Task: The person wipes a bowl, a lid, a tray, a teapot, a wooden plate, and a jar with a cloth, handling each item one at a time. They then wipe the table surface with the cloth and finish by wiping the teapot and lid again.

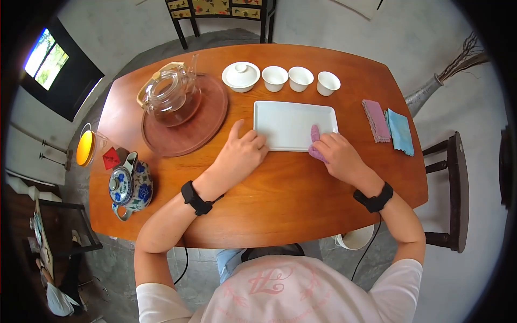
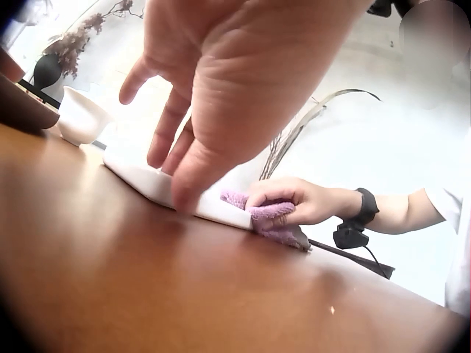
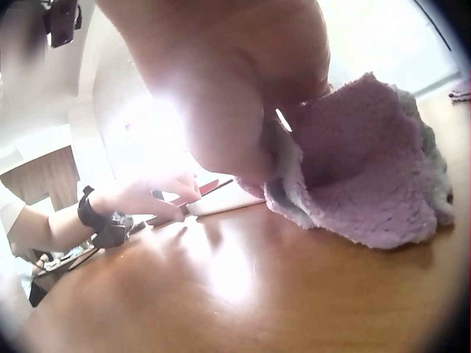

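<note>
A white rectangular tray lies on the table. My right hand grips a purple cloth at the tray's near right corner, with part of the cloth over the tray's inside. In the right wrist view the cloth hangs in folds from the fingers down to the wood. My left hand is at the tray's near left corner, fingers loosely extended and no object held. The left wrist view shows that hand with its thumb and fingertips at the tray's edge.
Behind the tray stand a lidded white bowl and several white cups. A glass teapot rests on a round brown tray at left, with a blue-and-white teapot nearer. Pink and blue cloths lie right.
</note>
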The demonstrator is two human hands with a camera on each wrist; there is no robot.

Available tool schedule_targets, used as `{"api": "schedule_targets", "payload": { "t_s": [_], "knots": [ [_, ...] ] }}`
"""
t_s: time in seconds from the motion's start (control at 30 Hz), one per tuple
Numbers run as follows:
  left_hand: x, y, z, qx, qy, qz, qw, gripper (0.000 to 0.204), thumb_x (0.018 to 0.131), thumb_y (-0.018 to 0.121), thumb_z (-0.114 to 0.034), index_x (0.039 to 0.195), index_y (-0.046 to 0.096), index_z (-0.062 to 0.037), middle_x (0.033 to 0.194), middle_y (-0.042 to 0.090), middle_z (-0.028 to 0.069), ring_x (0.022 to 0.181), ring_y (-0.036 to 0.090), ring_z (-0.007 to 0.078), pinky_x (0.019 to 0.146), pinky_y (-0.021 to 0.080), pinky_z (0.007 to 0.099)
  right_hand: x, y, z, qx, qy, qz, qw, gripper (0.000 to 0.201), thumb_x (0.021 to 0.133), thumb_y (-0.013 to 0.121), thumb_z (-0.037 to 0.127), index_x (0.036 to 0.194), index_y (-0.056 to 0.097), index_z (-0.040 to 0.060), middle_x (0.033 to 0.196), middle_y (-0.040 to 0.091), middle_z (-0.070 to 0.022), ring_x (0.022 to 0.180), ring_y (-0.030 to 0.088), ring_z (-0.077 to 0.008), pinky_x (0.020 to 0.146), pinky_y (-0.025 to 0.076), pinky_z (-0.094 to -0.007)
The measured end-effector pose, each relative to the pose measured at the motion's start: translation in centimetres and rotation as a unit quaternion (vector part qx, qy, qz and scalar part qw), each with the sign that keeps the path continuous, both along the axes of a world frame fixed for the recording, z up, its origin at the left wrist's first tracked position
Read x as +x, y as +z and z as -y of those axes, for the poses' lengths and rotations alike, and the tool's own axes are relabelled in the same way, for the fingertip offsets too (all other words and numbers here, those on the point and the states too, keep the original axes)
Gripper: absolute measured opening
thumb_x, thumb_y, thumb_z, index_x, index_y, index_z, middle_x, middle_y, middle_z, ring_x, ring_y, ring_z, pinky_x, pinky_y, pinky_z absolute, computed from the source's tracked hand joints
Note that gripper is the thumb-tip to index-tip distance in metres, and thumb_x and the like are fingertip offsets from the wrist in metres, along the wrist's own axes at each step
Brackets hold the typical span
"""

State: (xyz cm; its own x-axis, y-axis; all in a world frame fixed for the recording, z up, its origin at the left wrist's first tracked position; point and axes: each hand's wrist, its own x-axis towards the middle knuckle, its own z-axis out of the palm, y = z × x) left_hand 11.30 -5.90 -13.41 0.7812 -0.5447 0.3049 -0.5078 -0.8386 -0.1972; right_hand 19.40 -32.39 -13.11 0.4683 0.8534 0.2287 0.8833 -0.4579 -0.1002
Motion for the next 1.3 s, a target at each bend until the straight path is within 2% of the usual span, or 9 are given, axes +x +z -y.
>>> {"api": "schedule_targets", "payload": {
  "t_s": [0.33, 0.37, 0.5, 0.6, 0.73, 0.8, 1.07, 1.2, 1.3],
  "knots": [
    [-3.6, 1.0, 4.1, -0.093, -0.024, -0.052, 0.994, 0.027, 0.074, 0.067, -0.025, 0.094, 0.057, -0.0095, 0.083, 0.05, 0.0027, 0.081, 0.053, 0.021, 0.093, 0.039, 0.0415, -4.8, -0.6, 1.1, 0.057, 0.01, 0.0, 0.998, 0.019, 0.074, 0.058, 0.004, 0.093, 0.058, 0.0029, 0.086, 0.053, -0.0084, 0.082, 0.052, -0.0273, 0.076, 0.045, -0.0378],
    [-3.0, 1.3, 5.0, -0.082, -0.035, -0.075, 0.993, 0.027, 0.075, 0.064, -0.023, 0.096, 0.055, -0.0095, 0.084, 0.05, 0.0019, 0.08, 0.053, 0.0187, 0.08, 0.045, 0.0346, -5.0, -0.6, 1.2, 0.06, 0.006, 0.0, 0.998, 0.019, 0.074, 0.058, 0.004, 0.093, 0.058, 0.0029, 0.086, 0.053, -0.0084, 0.082, 0.052, -0.0273, 0.076, 0.045, -0.0378],
    [-0.6, -0.5, 6.8, 0.099, -0.036, -0.016, 0.994, 0.012, 0.078, 0.057, -0.017, 0.086, 0.052, -0.0095, 0.081, 0.05, 0.0001, 0.078, 0.054, 0.0122, 0.054, 0.047, 0.0238, -4.7, -0.3, 2.6, 0.29, -0.091, -0.205, 0.93, 0.022, 0.077, 0.061, -0.002, 0.098, 0.056, 0.0007, 0.089, 0.055, -0.0098, 0.082, 0.056, -0.0246, 0.072, 0.047, -0.0352],
    [-0.2, -0.1, 6.6, 0.085, -0.085, -0.024, 0.992, 0.012, 0.078, 0.058, -0.016, 0.085, 0.052, -0.0082, 0.081, 0.051, 0.0009, 0.079, 0.056, 0.0141, 0.056, 0.049, 0.0262, -4.0, 0.0, 4.5, 0.41, -0.177, -0.284, 0.849, 0.022, 0.078, 0.057, -0.005, 0.1, 0.056, 0.0008, 0.089, 0.054, -0.0097, 0.081, 0.056, -0.02, 0.068, 0.046, -0.0312],
    [0.7, 1.9, 6.2, 0.039, -0.104, -0.071, 0.991, 0.013, 0.079, 0.059, -0.016, 0.084, 0.052, -0.006, 0.083, 0.053, 0.0046, 0.081, 0.057, 0.0199, 0.06, 0.05, 0.0312, -6.0, 2.3, 4.2, 0.287, -0.119, -0.249, 0.917, 0.029, 0.074, 0.059, -0.005, 0.102, 0.057, 0.0018, 0.097, 0.055, -0.0106, 0.087, 0.055, -0.0249, 0.073, 0.045, -0.0333],
    [1.4, 3.4, 5.8, -0.079, -0.102, -0.137, 0.982, 0.016, 0.08, 0.061, -0.016, 0.085, 0.052, -0.0037, 0.083, 0.055, 0.0089, 0.082, 0.057, 0.0263, 0.064, 0.049, 0.0364, -6.4, 1.5, 3.6, 0.154, -0.075, -0.008, 0.985, 0.03, 0.074, 0.059, -0.001, 0.103, 0.059, 0.0069, 0.103, 0.054, -0.0082, 0.096, 0.051, -0.0243, 0.082, 0.041, -0.0359],
    [3.5, 7.4, 5.5, -0.223, -0.041, -0.295, 0.928, 0.015, 0.083, 0.062, -0.015, 0.087, 0.056, -0.0019, 0.084, 0.059, 0.0138, 0.08, 0.057, 0.031, 0.067, 0.046, 0.0374, -3.0, 2.7, 2.3, 0.102, -0.066, 0.09, 0.988, 0.035, 0.078, 0.055, 0.003, 0.112, 0.054, 0.0091, 0.102, 0.05, -0.008, 0.099, 0.049, -0.0237, 0.085, 0.035, -0.0381],
    [3.3, 6.9, 4.1, -0.298, -0.053, -0.219, 0.927, 0.021, 0.08, 0.067, -0.014, 0.094, 0.058, -0.0016, 0.085, 0.061, 0.0133, 0.081, 0.059, 0.027, 0.073, 0.048, 0.0344, -0.3, 3.4, 2.2, 0.123, -0.039, 0.029, 0.991, 0.035, 0.078, 0.055, 0.002, 0.112, 0.052, 0.0073, 0.105, 0.051, -0.0085, 0.099, 0.05, -0.026, 0.084, 0.036, -0.0381],
    [2.2, 6.3, 1.9, -0.447, 0.0, -0.185, 0.875, 0.035, 0.074, 0.074, -0.012, 0.103, 0.059, 0.0001, 0.091, 0.065, 0.0113, 0.09, 0.062, 0.02, 0.082, 0.048, 0.0313, 1.3, 3.9, 2.1, 0.152, -0.029, -0.016, 0.988, 0.034, 0.078, 0.057, 0.002, 0.112, 0.052, 0.0067, 0.106, 0.052, -0.0091, 0.098, 0.051, -0.0268, 0.082, 0.037, -0.0375]
  ]
}}
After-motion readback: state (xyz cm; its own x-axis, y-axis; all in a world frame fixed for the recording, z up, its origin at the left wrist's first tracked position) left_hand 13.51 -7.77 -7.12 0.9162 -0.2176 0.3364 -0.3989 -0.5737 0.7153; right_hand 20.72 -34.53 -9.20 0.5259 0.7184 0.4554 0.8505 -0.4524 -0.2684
